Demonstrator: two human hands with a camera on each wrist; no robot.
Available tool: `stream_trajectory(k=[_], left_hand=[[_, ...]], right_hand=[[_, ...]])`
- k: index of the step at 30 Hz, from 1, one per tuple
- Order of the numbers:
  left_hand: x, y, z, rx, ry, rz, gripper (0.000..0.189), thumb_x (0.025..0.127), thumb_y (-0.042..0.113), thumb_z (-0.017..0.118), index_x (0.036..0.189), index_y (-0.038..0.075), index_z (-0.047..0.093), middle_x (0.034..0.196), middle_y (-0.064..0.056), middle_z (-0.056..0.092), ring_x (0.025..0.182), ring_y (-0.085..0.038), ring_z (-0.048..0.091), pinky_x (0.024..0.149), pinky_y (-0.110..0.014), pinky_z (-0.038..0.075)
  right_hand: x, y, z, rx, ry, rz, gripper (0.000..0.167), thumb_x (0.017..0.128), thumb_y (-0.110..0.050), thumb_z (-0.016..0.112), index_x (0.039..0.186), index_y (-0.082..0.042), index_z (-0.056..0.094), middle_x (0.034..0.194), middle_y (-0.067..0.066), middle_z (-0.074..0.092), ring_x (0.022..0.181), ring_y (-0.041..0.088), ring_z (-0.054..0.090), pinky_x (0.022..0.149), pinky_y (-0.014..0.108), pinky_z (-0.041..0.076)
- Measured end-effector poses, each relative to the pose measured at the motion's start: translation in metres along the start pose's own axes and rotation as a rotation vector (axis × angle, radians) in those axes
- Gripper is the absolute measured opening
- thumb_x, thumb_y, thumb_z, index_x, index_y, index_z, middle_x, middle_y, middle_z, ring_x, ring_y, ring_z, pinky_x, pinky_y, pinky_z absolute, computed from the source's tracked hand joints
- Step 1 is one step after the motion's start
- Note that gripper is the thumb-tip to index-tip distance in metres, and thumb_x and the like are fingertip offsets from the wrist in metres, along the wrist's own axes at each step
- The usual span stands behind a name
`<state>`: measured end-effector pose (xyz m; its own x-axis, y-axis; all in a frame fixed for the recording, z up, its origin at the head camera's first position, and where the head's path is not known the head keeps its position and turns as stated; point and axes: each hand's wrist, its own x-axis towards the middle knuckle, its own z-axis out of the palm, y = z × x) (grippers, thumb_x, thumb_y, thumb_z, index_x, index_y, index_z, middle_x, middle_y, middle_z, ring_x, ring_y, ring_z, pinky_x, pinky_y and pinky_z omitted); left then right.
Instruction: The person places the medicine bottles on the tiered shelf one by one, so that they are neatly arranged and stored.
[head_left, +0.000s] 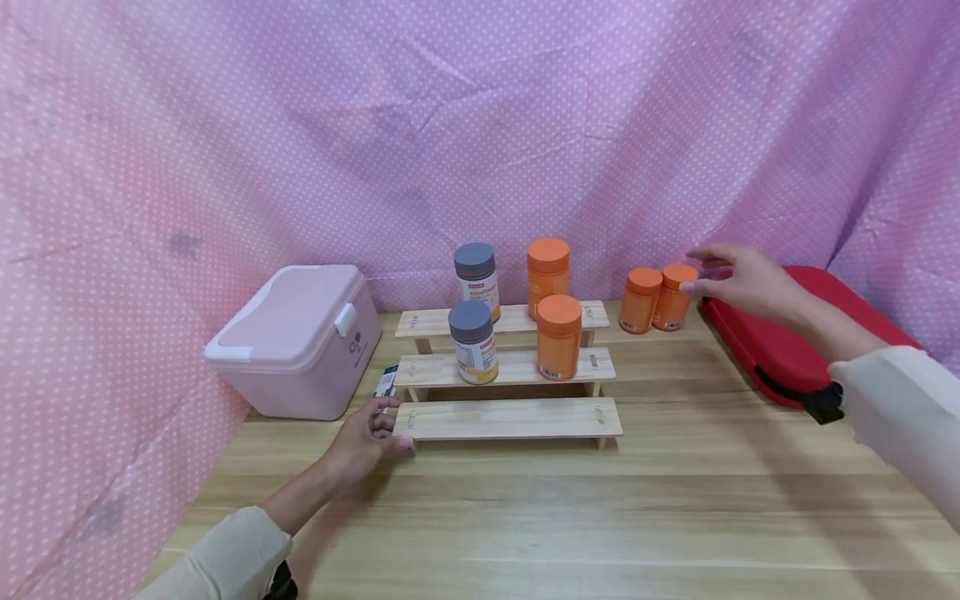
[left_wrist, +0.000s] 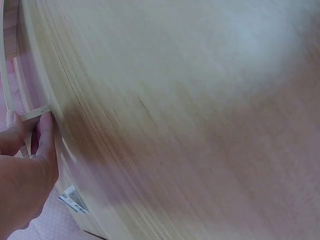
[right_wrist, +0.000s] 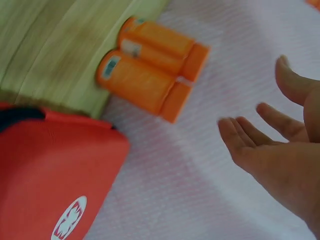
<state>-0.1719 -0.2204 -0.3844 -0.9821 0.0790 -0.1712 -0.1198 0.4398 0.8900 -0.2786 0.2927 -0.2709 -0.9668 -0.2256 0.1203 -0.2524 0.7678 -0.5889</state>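
Two sides working: clamping on the left, hovering on the right

Far left, a pink box [head_left: 285,321] is sitting lidded on the table [head_left: 450,525]. To its right, my left hand [head_left: 358,446] is pinching the near left end of the rack [head_left: 510,419], thumb and fingers clamped on the wood. I am judging this step as steadying it while getting ready to pick up the right jar [head_left: 671,308]; the next move is probably calling for a light hold here and a careful pinch round that cap.

On the rack, the front grey jar [head_left: 474,358] and rear grey jar [head_left: 476,260] are standing left, the front orange jar [head_left: 558,346] and rear orange jar [head_left: 547,267] right.

Just past the rack, the left jar [head_left: 639,310] and the right jar are standing upright on the table, side by side, both showing orange bodies, orange caps and a pale patch low down.

My right hand [head_left: 757,283] is hovering beside the right jar, thumb and fingers apart, holding nothing. Beneath and beyond it, a red case [head_left: 795,358] is lying.
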Motion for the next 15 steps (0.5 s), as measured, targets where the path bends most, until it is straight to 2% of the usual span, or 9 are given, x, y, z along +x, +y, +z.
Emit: stream_trajectory(k=[2,4,8,12,15], left_hand=[[0.000,0.000,0.000,0.007,0.008,-0.002,0.059,0.082,-0.006,0.070,0.134,-0.002,0.041,0.101,-0.014,0.066,0.090,-0.021,0.064,0.073,-0.025,0.053],[0.000,0.000,0.001,0.006,0.006,0.004,0.059,0.082,-0.007,0.070,0.133,-0.002,0.041,0.101,-0.014,0.066,0.090,-0.021,0.064,0.073,-0.025,0.053],[0.000,0.000,0.001,0.009,0.010,0.018,0.058,0.082,-0.007,0.070,0.133,-0.003,0.042,0.099,-0.014,0.066,0.089,-0.022,0.065,0.072,-0.024,0.053],[-0.001,-0.001,0.001,0.014,0.019,0.026,0.058,0.081,-0.008,0.070,0.132,-0.003,0.042,0.099,-0.014,0.067,0.089,-0.023,0.066,0.073,-0.025,0.054],[-0.001,-0.001,0.001,0.010,0.009,0.033,0.057,0.082,-0.008,0.069,0.133,-0.003,0.042,0.102,-0.016,0.067,0.093,-0.024,0.065,0.076,-0.026,0.054]], right_hand=[[0.010,0.006,-0.001,-0.004,0.020,0.005,0.072,0.090,-0.037,0.067,0.144,0.001,0.038,0.142,0.030,0.040,0.124,0.049,0.043,0.095,0.059,0.041],[0.020,0.012,0.000,-0.016,0.032,0.010,0.074,0.091,-0.037,0.067,0.146,0.001,0.034,0.145,0.032,0.033,0.127,0.053,0.037,0.096,0.064,0.036],[0.036,0.024,0.005,-0.008,-0.001,0.023,0.079,0.092,-0.035,0.066,0.149,0.002,0.026,0.148,0.035,0.026,0.130,0.055,0.030,0.099,0.066,0.032],[0.046,0.032,0.011,0.066,-0.084,0.073,0.086,0.092,-0.034,0.065,0.152,0.001,0.014,0.149,0.037,0.019,0.133,0.053,0.025,0.102,0.064,0.030],[0.049,0.036,0.012,0.087,-0.133,0.098,0.085,0.094,-0.030,0.063,0.151,0.003,0.010,0.148,0.039,0.017,0.133,0.054,0.024,0.103,0.064,0.029]])
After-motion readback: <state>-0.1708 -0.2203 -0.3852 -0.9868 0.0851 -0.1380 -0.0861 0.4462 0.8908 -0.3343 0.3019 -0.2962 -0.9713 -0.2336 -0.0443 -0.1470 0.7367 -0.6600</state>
